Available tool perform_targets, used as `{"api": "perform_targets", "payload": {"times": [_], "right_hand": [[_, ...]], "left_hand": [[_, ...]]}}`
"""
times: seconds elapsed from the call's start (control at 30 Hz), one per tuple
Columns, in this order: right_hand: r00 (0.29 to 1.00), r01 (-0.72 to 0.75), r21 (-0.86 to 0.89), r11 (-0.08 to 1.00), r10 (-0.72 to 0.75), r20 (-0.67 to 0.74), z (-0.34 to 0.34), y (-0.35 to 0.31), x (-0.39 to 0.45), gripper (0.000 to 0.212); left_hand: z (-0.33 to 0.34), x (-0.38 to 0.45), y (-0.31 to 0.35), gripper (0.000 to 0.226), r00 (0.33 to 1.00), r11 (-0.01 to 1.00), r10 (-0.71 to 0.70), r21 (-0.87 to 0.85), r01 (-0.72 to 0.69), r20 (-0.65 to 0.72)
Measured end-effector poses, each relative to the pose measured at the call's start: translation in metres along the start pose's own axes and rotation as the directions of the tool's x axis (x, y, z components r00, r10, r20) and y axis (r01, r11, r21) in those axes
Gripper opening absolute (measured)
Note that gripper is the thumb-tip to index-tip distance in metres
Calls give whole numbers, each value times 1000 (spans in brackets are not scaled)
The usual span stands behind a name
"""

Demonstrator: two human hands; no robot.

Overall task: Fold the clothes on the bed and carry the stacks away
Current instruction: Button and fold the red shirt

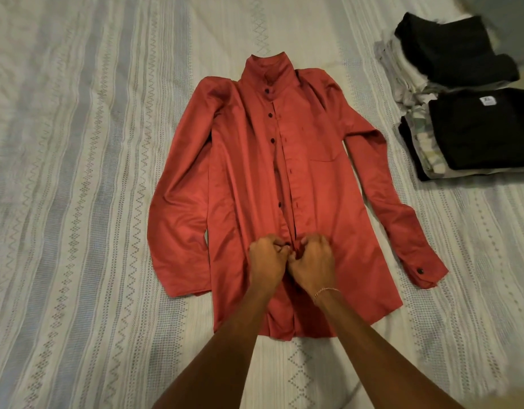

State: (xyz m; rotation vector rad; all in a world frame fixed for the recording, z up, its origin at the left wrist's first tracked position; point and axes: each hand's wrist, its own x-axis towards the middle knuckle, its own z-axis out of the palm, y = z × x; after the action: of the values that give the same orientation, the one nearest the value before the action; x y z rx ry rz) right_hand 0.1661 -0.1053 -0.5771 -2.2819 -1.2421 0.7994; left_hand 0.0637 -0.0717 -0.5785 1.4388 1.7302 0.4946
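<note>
Here we see a red shirt spread face up in the middle of the bed, collar at the far end, both sleeves lying down along its sides. Our left hand and right hand meet at the front opening near the hem, knuckles almost touching, fingers curled and pinching the two edges of cloth together; we judge that a lower button is being fastened, though the button itself is hidden under the fingers. The upper buttons look closed, while the strip between them and the hands gapes slightly. To do this step well, we should line up the two edges first, hold the cloth flat against the bed, and smooth the front before any fold is made.

The bed is covered with a pale spread bearing woven stripes of zigzags and diamonds. At the far right stand two stacks of folded clothes, each with a black garment on top, well apart from the shirt. A thin bracelet circles the right wrist.
</note>
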Motion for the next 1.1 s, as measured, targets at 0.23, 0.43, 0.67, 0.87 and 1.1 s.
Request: {"api": "perform_targets", "payload": {"times": [0.23, 0.43, 0.67, 0.87, 1.1], "right_hand": [[994, -91, 160, 983, 99, -45, -13, 8, 8, 8], [979, -52, 341, 939, 115, -167, -16, 6, 4, 12], [976, 120, 400, 909, -35, -214, -10, -1, -10, 5], [979, 157, 398, 904, -89, -183, -7, 5, -10, 6], [988, -152, 645, 749, 130, 82, -4, 17, 4, 14]], "left_hand": [[-1, 4, -1, 3, 998, 998, -54, 17, 54, 9], [-12, 7, 3, 11, 951, 862, -204, -418, 288, 234], [-19, 5, 6, 9, 930, 755, -195, -557, 345, 311], [-18, 5, 1, 13, 928, 717, -190, -601, 353, 320], [-9, 5, -7, 7, 931, 727, -189, -593, 346, 311]]}}
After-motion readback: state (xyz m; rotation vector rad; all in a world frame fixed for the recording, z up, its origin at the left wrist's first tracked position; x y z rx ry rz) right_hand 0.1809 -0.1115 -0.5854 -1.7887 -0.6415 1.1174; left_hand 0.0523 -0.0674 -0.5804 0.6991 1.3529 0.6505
